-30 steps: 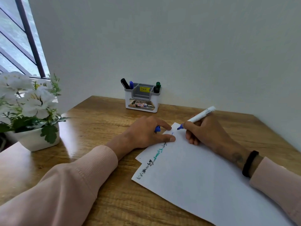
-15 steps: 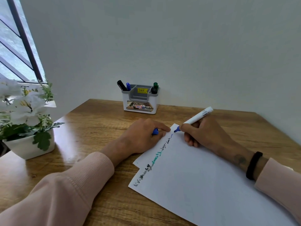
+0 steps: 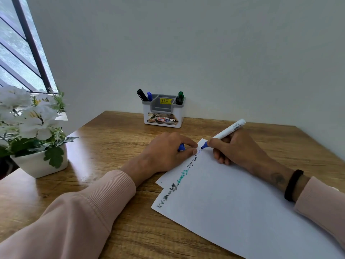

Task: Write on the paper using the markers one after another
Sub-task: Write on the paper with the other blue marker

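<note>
The right hand (image 3: 240, 146) was closed around the blue marker (image 3: 224, 133), its tip touching the paper (image 3: 242, 202) at the far corner, where the line of words ended. The marker's barrel slanted up and away to the right. The left hand (image 3: 168, 152), just beside the tip, was curled round the blue cap (image 3: 181, 147) and rested on the sheet's edge. The other markers stood in the holder (image 3: 163, 116) at the back of the desk (image 3: 112, 137).

Right hand (image 3: 240, 146) gripping marker (image 3: 226, 132) on paper (image 3: 233, 199)
</note>
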Available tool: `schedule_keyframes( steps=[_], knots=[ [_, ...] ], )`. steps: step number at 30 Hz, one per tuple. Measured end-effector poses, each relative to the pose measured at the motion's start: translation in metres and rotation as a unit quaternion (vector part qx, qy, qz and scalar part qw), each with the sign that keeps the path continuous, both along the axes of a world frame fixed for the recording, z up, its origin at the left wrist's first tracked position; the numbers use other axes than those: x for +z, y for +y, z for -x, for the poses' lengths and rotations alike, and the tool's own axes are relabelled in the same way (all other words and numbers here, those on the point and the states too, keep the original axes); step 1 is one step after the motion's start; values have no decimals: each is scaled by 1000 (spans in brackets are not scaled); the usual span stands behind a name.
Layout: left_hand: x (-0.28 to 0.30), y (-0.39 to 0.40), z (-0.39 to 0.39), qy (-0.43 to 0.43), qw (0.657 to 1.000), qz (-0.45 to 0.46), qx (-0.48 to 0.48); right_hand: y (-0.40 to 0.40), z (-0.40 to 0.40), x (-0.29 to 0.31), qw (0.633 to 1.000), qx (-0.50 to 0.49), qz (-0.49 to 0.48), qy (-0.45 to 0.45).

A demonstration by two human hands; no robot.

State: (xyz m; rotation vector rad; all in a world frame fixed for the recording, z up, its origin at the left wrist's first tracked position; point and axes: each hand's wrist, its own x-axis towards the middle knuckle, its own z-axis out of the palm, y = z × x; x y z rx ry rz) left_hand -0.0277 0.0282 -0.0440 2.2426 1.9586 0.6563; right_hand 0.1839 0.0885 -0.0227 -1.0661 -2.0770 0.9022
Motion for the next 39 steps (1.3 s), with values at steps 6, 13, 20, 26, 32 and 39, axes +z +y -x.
schedule_keyframes(
  steps=[6, 13, 20, 26, 32, 39],
  knots=[
    [1, -1, -1, -4, 1000, 0, 7, 3, 1, -2, 998, 12, 32, 51],
    [3, -2, -3, -8, 1000, 1, 3, 9, -2, -5, 998, 18, 29, 57],
    [2, -1, -1, -13, 1000, -5, 0, 11, 3, -1, 999, 21, -34, -21],
    [1, -1, 0, -20, 1000, -6, 6, 14, 5, -7, 999, -6, -39, -37],
    [1, -3, -1, -19, 1000, -7, 1, 12, 5, -7, 998, -13, -43, -50],
    [1, -2, 0, -23, 1000, -9, 4, 11, 6, -4, 999, -15, -18, -44]
  ],
)
